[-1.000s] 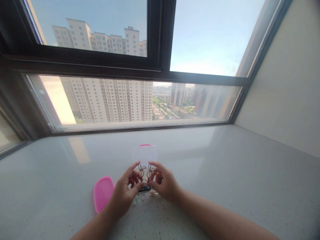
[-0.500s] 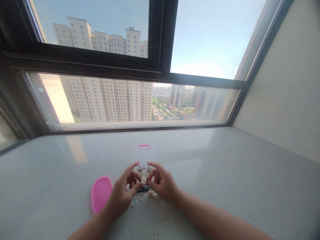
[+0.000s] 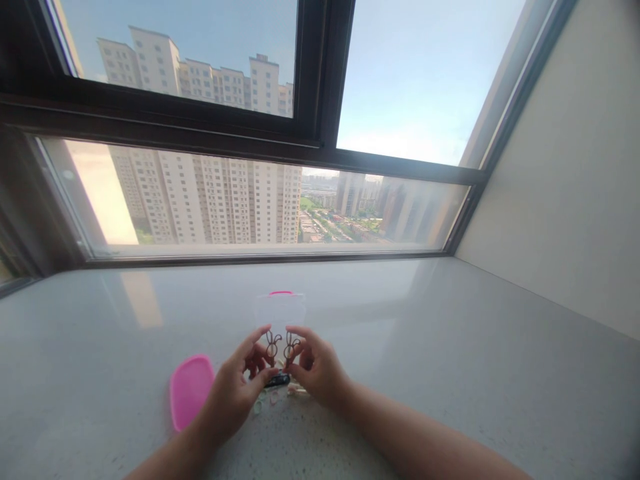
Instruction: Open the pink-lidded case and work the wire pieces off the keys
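My left hand [image 3: 237,387] pinches one brown bunny-shaped piece [image 3: 272,348], my right hand [image 3: 320,370] its twin [image 3: 289,349], thumbs low, index fingers on top. Both upright, long axes near vertical, side by side, slim gap; each within its own grip. Dark item [image 3: 277,380] lower, on counter [image 3: 400,373]. Clear box [image 3: 280,309] beyond.
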